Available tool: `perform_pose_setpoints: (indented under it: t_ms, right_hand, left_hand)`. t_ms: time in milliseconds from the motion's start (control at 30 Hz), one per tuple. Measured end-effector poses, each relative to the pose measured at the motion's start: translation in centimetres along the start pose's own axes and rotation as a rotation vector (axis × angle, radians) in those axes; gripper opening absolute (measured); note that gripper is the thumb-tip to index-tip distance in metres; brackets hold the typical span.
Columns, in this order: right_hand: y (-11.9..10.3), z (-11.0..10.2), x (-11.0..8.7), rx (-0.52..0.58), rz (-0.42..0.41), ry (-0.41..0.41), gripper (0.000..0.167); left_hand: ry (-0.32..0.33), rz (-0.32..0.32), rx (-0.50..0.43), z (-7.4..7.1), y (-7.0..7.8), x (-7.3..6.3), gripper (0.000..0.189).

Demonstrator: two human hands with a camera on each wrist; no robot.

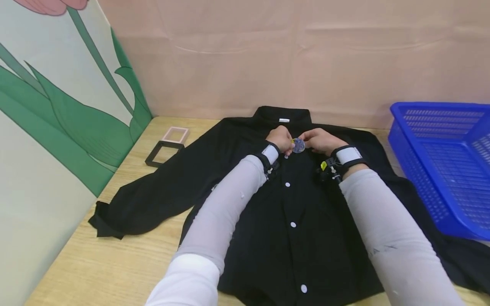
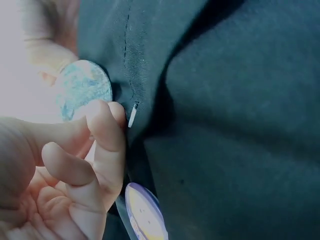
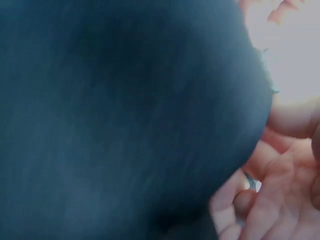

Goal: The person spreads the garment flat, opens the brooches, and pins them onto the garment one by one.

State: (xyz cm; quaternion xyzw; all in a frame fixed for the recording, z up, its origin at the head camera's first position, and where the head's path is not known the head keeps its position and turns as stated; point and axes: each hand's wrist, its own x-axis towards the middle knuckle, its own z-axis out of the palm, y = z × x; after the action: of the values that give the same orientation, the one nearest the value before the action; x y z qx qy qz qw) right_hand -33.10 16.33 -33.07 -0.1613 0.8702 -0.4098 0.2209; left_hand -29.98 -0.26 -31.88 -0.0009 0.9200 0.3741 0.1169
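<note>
A black button-up shirt (image 1: 264, 229) lies spread on the table, collar at the far side. Near its upper placket, a round blue-grey badge (image 1: 298, 145) is between both hands. My left hand (image 1: 281, 139) pinches the badge's near edge with thumb and fingertips, as the left wrist view shows. My right hand (image 1: 323, 141) grips the opposite edge; its fingertips are partly hidden by raised cloth in the right wrist view. A second badge (image 2: 145, 212), with a purple rim, is against the shirt below the left fingers. A white button (image 2: 133, 115) sits beside those fingertips.
A blue plastic basket (image 1: 432, 187) stands at the right, beside one sleeve. Two small square frames, one black (image 1: 151, 157) and one pink (image 1: 185, 136), lie at the left near the other sleeve. A pink cloth backdrop (image 1: 268, 63) rises behind the table.
</note>
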Motion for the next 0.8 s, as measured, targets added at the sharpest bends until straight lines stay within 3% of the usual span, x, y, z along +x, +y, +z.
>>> perform_pose_setpoints:
  t_ms: [533, 800]
  right_hand:
    - [0.3, -0.8, 0.2, 0.182, 0.025, -0.066, 0.024]
    - [0.9, -0.7, -0.1, 0.193, 0.01, -0.056, 0.02]
  left_hand:
    - [0.0, 0.008, -0.071, 0.1, 0.4, 0.2, 0.012]
    - [-0.03, -0.016, -0.165, 0.2, -0.1, -0.1, 0.015]
